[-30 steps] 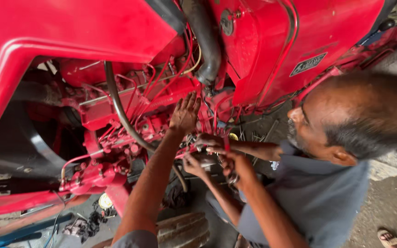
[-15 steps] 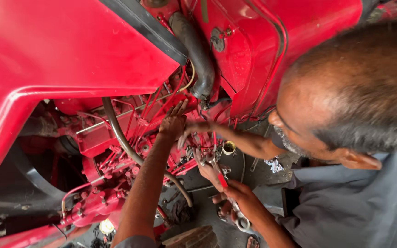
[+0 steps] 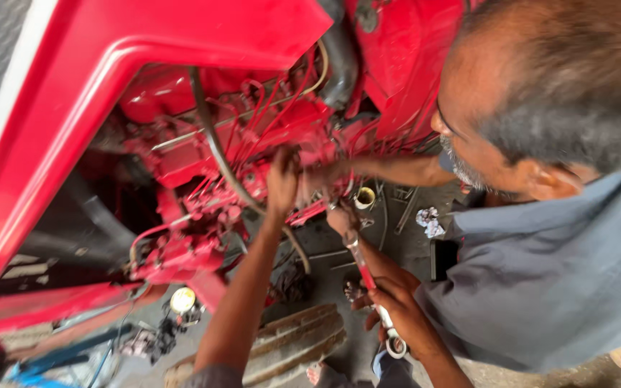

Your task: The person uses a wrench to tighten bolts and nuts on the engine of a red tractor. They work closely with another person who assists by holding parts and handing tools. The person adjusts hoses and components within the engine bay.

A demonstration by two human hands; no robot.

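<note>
Red paint covers nearly everything in the head view: the raised bonnet panel (image 3: 145, 43) above and the engine block (image 3: 195, 208) into which your left hand (image 3: 283, 178) reaches. The hand is pushed in among the thin red fuel lines (image 3: 253, 122), fingers buried between them, so you cannot tell whether it is clenched on a fitting or only resting there. Just left of your hand a black hose (image 3: 213, 144) curves down past the wrist. Touching or almost touching your hand on its right is a co-worker's hand (image 3: 328, 174), reaching into the same cluster. Below and to the right, the co-worker's other hand (image 3: 397, 309) grips a long wrench (image 3: 364, 269) whose upper end points toward the engine just under your hand. Your right hand does not show. A small yellow-rimmed cup (image 3: 364, 197) stands on the floor (image 3: 411, 244) beyond, and a ribbed rubber piece (image 3: 296, 341) lies under your forearm. Judging by this, the work is midway: the engine side is open and tools are applied, yet the lines all appear still attached and nothing looks removed.
</note>
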